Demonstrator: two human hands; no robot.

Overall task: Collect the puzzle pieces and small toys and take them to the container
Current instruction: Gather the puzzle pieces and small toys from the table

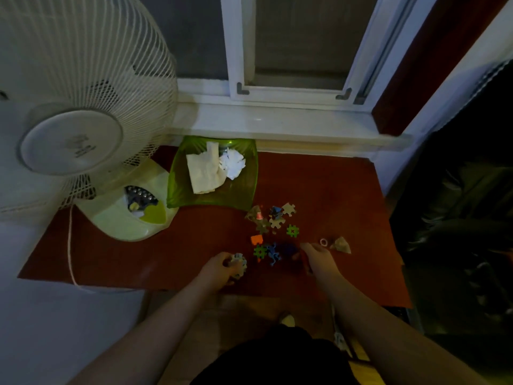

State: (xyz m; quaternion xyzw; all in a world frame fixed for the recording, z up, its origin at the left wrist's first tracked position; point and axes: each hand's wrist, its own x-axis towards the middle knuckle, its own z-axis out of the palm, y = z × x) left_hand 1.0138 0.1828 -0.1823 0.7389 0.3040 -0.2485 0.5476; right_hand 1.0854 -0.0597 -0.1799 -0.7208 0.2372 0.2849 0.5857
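Puzzle pieces (277, 218) and small toys lie scattered on the red table (138, 257): green cross shapes (292, 230), an orange block (256, 239) and a blue figure (273, 252). My left hand (222, 269) grips a bunch of pale puzzle pieces (239, 264) near the table's front. My right hand (319, 259) has its fingers curled over a dark purple toy (290, 250); whether it holds anything is hidden. A green square container (177, 187) holding crumpled tissues stands at the back.
A large white fan (75, 112) fills the table's left side, its cord (70, 245) trailing over the front edge. A small pink ring (324, 242) and a crumpled wrapper (341, 244) lie right of my right hand. A white window sill (277, 120) runs behind.
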